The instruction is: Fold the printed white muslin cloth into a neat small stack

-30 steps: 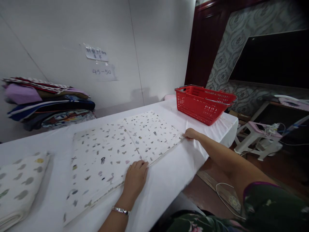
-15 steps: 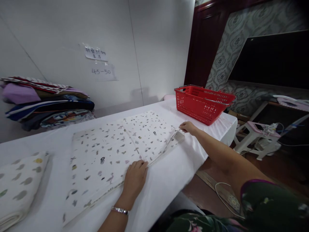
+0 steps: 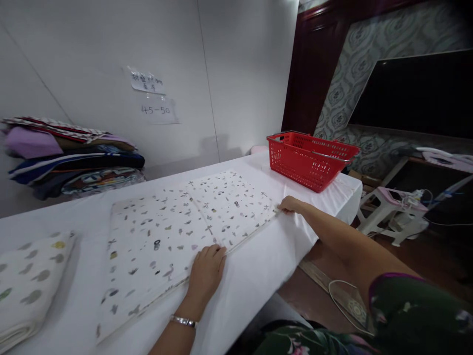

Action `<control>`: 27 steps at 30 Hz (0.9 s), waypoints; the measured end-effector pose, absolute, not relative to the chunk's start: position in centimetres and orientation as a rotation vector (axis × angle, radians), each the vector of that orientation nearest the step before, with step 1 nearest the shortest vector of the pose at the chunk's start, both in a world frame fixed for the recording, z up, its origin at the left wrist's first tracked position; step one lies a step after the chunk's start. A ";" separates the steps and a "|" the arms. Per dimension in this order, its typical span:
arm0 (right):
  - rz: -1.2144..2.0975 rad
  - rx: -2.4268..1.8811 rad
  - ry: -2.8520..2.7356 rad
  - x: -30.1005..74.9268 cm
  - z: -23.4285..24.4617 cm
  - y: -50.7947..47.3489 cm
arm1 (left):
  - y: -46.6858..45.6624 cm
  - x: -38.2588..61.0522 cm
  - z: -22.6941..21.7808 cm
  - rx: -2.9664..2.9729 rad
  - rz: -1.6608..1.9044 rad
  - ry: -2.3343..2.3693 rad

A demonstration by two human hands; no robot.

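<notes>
A white cloth printed with small birds, leaves and dark shapes lies spread in folded layers across the table, a crease running through its middle. At the near edge, beside that crease, my left hand has its fingers curled over the cloth, the thumb side low against the fold. My right hand pinches the cloth's near right corner, its fingertips closed on the hem. Between both hands the near edge runs nearly straight and flat on the table.
A folded cloth with grey spots lies at the left. Behind it sits a stack of folded fabrics. A red basket stands at the table's far right end. White tablecloth covers the table. A white stool is beyond it.
My right hand has moved slightly toward me and lowered the cloth's corner. The near right edge, raised and rippled before, now lies flat. My left hand stays in place.
</notes>
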State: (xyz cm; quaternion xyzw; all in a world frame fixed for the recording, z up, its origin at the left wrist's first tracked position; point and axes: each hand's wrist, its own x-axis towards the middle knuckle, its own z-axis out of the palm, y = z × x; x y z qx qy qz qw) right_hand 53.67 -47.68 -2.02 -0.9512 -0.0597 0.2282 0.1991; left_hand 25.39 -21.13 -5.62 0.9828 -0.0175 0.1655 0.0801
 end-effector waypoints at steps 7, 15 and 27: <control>0.563 -2.674 -0.067 53.4 -1.9 -47.1 | -21.1 25.4 -5.6 2.950 0.475 -0.043; 0.619 -2.581 0.060 53.6 -2.0 -46.5 | -21.1 25.4 -5.7 2.933 0.508 -0.054; 0.711 -2.457 0.173 53.2 -1.3 -46.4 | -21.1 25.3 -5.7 2.950 0.515 -0.071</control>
